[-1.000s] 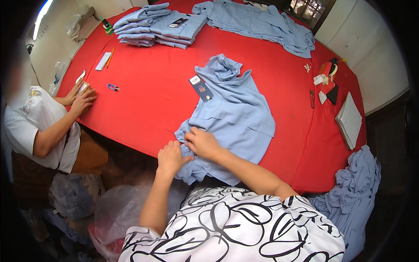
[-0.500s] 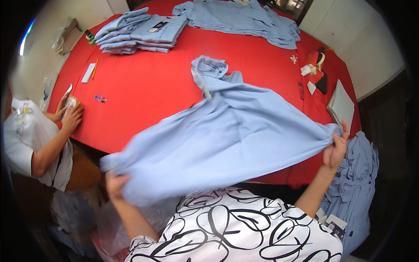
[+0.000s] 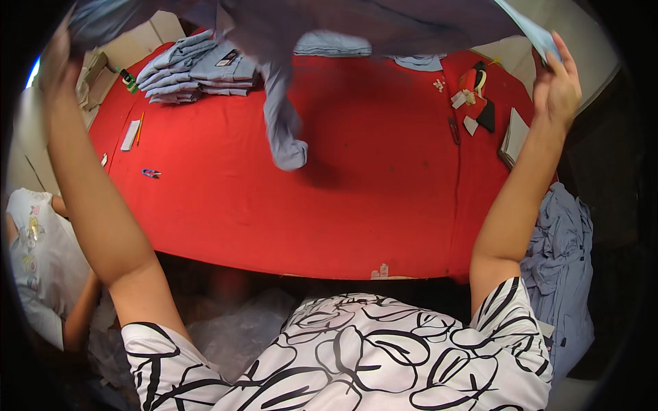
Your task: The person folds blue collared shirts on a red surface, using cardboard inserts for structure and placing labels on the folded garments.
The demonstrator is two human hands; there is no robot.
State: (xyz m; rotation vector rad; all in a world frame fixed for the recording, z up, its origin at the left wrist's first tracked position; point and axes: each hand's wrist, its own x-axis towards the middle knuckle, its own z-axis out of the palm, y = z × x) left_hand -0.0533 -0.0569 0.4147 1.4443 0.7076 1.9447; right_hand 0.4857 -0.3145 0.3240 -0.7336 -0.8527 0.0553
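Observation:
A light blue shirt (image 3: 397, 27) is spread in the air above the far part of the table, its underside in shadow and its upper part cut off by the top edge. One twisted piece of it, which looks like a sleeve, dangles down over the red cloth. At the far left my raised left hand (image 3: 58, 65), smeared by motion, is closed on one end of the shirt. My right hand (image 3: 558, 85), raised at the right, pinches the opposite corner between thumb and fingers. Both arms are stretched forward.
A red-covered table (image 3: 370, 219) bears folded blue shirts (image 3: 199, 72) at back left. Small blue thread snips (image 3: 151, 173), a pencil (image 3: 140, 129) and a white pad (image 3: 130, 135) lie left. Papers (image 3: 514, 137) lie right; blue garments (image 3: 562, 267) hang beside the table. Another person (image 3: 44, 253) is at left.
Both my hands have gone up and away from me, lifting the shirt from low over the table's near side into the air. The person at left has shifted lower and back.

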